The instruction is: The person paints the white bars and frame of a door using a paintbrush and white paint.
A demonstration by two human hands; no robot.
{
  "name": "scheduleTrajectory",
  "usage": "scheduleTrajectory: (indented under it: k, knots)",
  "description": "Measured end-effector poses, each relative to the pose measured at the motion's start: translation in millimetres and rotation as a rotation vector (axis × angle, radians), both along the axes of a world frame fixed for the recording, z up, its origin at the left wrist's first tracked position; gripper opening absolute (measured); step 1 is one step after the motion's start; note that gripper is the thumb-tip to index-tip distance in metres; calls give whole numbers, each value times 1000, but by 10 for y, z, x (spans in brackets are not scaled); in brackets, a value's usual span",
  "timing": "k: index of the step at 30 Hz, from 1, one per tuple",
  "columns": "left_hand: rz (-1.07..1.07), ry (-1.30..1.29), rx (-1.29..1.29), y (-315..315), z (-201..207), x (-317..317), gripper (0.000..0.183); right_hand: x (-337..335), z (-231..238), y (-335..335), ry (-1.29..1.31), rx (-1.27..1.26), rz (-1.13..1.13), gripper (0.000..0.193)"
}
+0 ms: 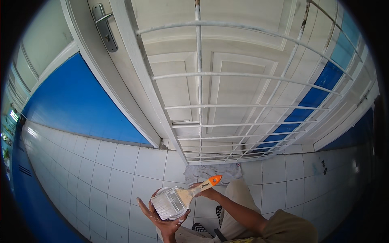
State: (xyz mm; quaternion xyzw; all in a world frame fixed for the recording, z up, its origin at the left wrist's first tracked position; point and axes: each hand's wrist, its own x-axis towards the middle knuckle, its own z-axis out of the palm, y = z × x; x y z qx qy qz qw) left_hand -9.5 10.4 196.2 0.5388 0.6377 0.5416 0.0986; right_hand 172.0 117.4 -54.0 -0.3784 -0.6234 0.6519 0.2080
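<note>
A wide paintbrush (183, 197) with a pale wooden handle, orange tip and metal ferrule lies slantwise in front of me. Its bristles are coated with white paint. My right hand (206, 192) is closed round the handle; the brush hides part of the fingers. Under the bristles is a round white paint container (163, 189), mostly covered by the brush. My left hand (165, 222), spotted with white paint, cups this container from below, thumb and fingers on its sides. How much paint is inside cannot be seen.
A white metal grille gate (243, 74) with some dark bare patches rises ahead, before a white panelled door (239, 93). A crumpled grey cloth (198, 172) lies under its lower edge on white floor tiles (121, 162). A blue wall panel (81, 101) and door handle (104, 28) stand left.
</note>
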Motion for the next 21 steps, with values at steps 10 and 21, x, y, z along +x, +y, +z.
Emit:
scheduleTrajectory:
  k: [10, 21]
  knots:
    - [-193, -131, 58, -16, 1861, 438, 128, 950, 4159, -501, 896, -675, -62, 102]
    - [-581, -405, -112, -364, 3312, 1112, 153, 1365, 6273, -1192, 570, -517, -750, 37]
